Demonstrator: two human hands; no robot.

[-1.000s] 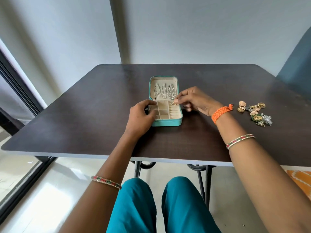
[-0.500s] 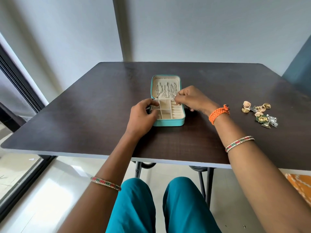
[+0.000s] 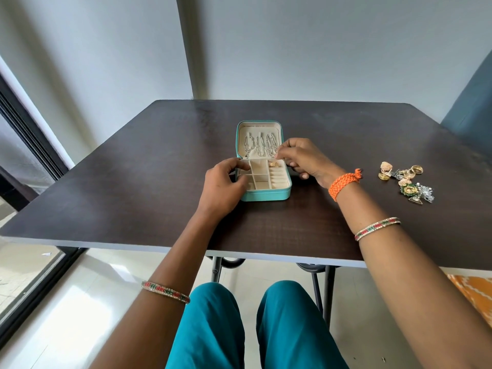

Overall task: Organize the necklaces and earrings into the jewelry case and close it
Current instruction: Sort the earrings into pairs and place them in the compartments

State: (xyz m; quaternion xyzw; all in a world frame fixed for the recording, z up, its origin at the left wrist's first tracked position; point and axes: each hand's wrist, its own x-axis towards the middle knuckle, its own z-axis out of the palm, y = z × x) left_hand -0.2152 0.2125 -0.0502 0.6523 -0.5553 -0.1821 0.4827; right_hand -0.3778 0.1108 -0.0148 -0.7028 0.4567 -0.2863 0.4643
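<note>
On table, case [image 3: 263,179] open | left hand [image 3: 222,187] grips its side | right hand [image 3: 300,158] pinches by necklaces [image 3: 259,146] (what, cannot tell) | earrings [image 3: 404,182] light, snaggy: pick singly.

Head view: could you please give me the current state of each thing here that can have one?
Jewelry case: open, lid upright.
Necklaces: hanging inside the lid.
Gold earring: lying in a back compartment.
Loose earrings: piled on the table, outside the case.
Left hand: gripping the case's left edge.
Right hand: fingertips pinched by the lid's lower right; whether they hold anything is unclear.
</note>
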